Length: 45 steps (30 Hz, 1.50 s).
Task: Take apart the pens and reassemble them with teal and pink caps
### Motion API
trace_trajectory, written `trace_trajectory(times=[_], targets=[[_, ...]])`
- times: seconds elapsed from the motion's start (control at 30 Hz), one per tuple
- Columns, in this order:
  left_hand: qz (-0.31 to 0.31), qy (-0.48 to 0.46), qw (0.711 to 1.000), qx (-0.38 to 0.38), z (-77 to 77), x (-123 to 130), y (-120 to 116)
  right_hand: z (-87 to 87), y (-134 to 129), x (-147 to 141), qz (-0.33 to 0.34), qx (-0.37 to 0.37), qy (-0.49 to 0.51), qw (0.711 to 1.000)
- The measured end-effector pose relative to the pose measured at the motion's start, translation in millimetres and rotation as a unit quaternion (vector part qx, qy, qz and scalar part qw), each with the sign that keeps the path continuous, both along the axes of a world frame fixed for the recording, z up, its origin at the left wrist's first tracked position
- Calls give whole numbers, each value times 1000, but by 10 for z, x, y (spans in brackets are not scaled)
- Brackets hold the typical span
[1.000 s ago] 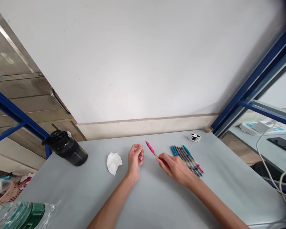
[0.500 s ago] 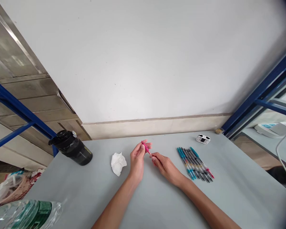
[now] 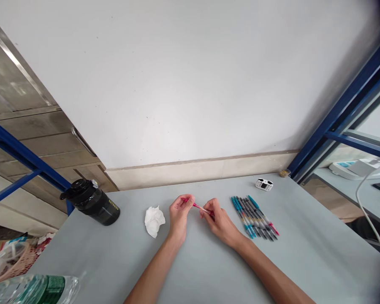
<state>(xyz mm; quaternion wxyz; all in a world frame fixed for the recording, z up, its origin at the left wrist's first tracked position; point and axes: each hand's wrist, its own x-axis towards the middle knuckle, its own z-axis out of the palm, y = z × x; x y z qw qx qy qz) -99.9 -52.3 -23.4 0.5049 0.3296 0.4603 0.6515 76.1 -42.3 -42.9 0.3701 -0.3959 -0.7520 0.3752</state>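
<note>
Between hands (image 3: pixel 179 215) (image 3: pixel 221 222), pink pen (image 3: pixel 200 207); each hand pinching one end.

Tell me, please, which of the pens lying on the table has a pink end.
The rightmost pen in the row; it alone has a pink near end, where the rest are teal or grey.

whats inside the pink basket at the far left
A translucent whitish plastic bag lies in the pink basket, with something darker by it, too unclear to name. Whatever lies beneath the bag is covered, and the picture's left edge cuts off the rest.
</note>
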Motion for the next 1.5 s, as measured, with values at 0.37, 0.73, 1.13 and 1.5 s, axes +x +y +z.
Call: trace_trajectory(times=[0.37,0.73,1.13,1.5], targets=[[-55,-5,998,38,55,-11,10,131,-2,19,-7,35,-57,998],[-37,54,997,35,-13,1,4,66,1,26,-26,45,-88,995],[-13,86,996,25,1,82,-42,32,-2,-1,-14,46,-90,995],[30,15,999,17,-18,-34,54,64,69,80,-53,189,-188,963]])
